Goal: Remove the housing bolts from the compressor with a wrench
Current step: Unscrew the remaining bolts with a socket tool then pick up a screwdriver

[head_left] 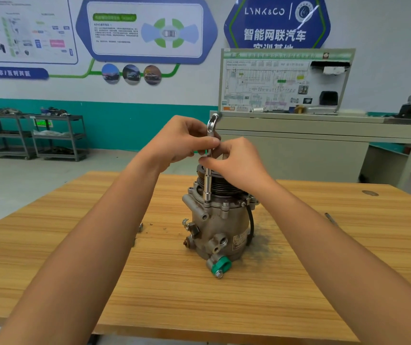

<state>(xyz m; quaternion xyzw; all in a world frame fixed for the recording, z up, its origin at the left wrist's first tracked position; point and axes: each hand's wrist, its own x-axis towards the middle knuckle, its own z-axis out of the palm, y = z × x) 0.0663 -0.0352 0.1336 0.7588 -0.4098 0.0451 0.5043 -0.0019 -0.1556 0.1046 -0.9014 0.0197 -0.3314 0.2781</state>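
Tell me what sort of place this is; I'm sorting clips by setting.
Probably an automotive training workshop: wall posters about connected cars, a wiring-diagram teaching board on a cabinet, and a compressor standing on a wooden bench.

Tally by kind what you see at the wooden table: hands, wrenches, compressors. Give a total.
Hands: 2, the left hand and the right hand
Wrenches: 1, the wrench, pinched by both hands
Compressors: 1, the compressor, standing on end
Total: 4
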